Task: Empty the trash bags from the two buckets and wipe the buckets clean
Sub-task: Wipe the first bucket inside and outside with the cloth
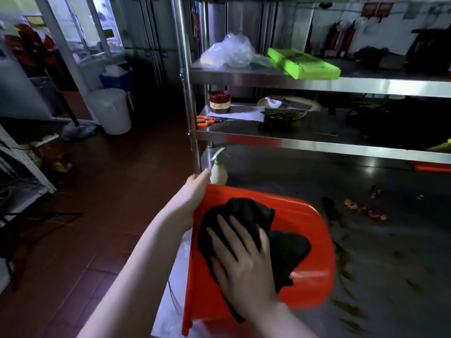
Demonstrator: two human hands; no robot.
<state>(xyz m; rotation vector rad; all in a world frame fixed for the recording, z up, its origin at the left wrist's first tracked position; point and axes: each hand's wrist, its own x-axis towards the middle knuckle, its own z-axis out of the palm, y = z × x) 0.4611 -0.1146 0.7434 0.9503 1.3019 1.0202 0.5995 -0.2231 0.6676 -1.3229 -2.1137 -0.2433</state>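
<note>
A red plastic bucket (310, 242) lies tipped on its side on the steel worktable, its outer wall facing me. A black cloth (246, 215) is spread on that wall. My right hand (241, 262) presses flat on the cloth, fingers straight and spread. My left hand (195, 189) grips the bucket's far left edge, its fingers hidden behind the bucket. A white bucket (113, 109) stands on the floor at the far left.
The worktable (390, 276) carries brown food scraps and stains on the right. A spray bottle (218, 170) stands just beyond the red bucket. Shelves above hold orange scissors (205, 120), a red jar (219, 101), a green box (302, 63) and a plastic bag (229, 52).
</note>
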